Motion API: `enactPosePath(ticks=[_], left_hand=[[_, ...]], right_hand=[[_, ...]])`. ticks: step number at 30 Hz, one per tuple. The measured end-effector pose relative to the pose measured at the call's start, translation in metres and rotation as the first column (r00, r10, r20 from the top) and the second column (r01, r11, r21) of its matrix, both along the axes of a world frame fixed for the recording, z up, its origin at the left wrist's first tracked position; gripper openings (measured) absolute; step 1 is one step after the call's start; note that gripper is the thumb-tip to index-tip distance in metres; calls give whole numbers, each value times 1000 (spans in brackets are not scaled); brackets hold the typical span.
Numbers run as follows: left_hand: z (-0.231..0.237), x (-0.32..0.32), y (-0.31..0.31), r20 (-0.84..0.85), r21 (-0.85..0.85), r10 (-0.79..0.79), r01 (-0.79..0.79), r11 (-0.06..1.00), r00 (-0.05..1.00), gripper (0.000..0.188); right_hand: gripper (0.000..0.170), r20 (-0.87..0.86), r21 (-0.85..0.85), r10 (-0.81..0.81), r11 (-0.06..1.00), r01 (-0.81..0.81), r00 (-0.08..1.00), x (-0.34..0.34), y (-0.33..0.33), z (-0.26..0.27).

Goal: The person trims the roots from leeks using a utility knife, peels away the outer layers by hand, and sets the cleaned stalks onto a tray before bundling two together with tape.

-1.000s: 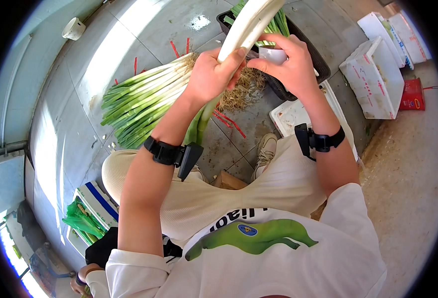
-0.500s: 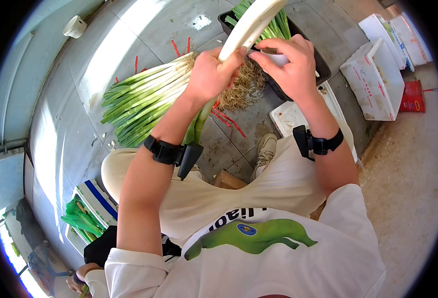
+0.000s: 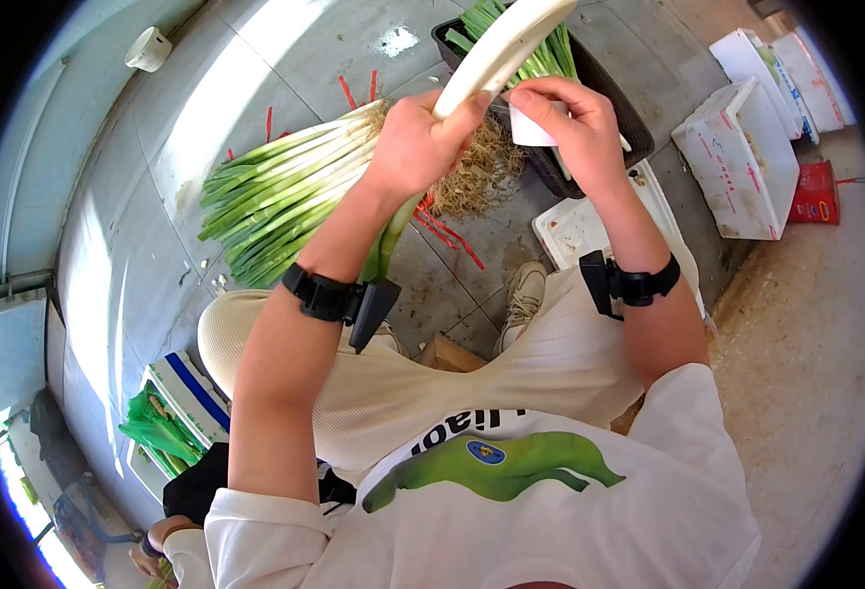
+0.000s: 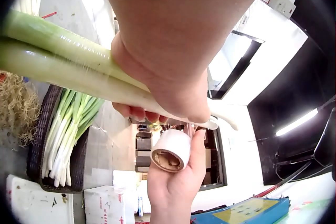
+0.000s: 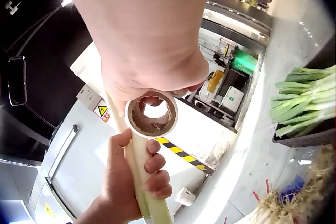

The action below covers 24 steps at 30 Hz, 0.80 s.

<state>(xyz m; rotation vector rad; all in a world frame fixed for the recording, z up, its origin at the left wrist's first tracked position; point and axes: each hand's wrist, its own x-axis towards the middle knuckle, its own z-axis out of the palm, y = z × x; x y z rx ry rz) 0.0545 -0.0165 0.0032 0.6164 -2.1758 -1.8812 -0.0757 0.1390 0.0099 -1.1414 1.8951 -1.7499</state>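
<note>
My left hand (image 3: 418,147) grips a pair of thick leeks (image 4: 68,71), their white ends pointing up and away in the head view. A shiny film shows on the stalks in the left wrist view. In my right hand (image 3: 585,128) is a roll of tape (image 4: 172,148), white outside with a brown cardboard core. Fingers and thumb hold the roll close beside the stalks, just past my left hand. Seen from the right wrist, the roll (image 5: 135,120) overlaps the leeks above the left fingers. Part of the right fingers is hidden behind the roll.
A big pile of leeks (image 3: 295,187) with shaggy roots lies on the tiled floor, red ties around it. Behind my right hand stands a dark basket (image 3: 614,83) holding more leeks. A white foam lid (image 3: 560,236) and foam boxes (image 3: 732,157) are at right.
My right hand has turned and closed in on the tape roll, which now shows more fully below its fingers. The leeks' white tips have swung slightly to the right.
</note>
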Motion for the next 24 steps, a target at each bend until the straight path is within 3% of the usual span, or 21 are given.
enactPosePath(ticks=[2, 6, 8, 12, 16, 18, 20, 21, 22, 24], left_hand=[[2, 0, 0, 3, 2, 2, -2, 1000, 1000, 52], [3, 1, 3, -50, -10, 14, -14, 1000, 999, 49], [1, 0, 2, -49, 3, 1, -1, 1000, 999, 48], [6, 1, 0, -68, 101, -111, 117, 988, 992, 45], [12, 0, 2, -44, 181, -222, 227, 957, 974, 44], [14, -1, 2, -41, 353, -343, 335, 874, 938, 43], [17, -5, 4, -25, 410, -379, 355, 840, 925, 40], [16, -7, 7, -57, 539, -444, 402, 740, 894, 39], [16, -10, 9, -98, 655, -503, 436, 617, 859, 39], [13, -17, 11, -69, 683, -567, 453, 573, 821, 41]], right_hand=[[24, 203, -103, 100, 991, -80, 974, 0, -1, -1], [26, 224, -60, 98, 994, -87, 970, -4, 2, -7], [26, 90, 84, 56, 994, -63, 994, 0, 4, -2], [29, 48, 41, 57, 997, -59, 997, -3, 3, -7], [38, -99, 31, 69, 997, -66, 993, -17, 6, -9], [43, -124, 15, 109, 994, -108, 986, -21, 8, -5], [63, -80, -60, 257, 963, -262, 963, -27, 11, -1], [78, 30, 2, 331, 944, -331, 943, -35, 15, 0], [90, -12, 3, 375, 927, -375, 927, -41, 15, -1], [108, -143, -109, 466, 869, -482, 873, -47, 8, 0]])
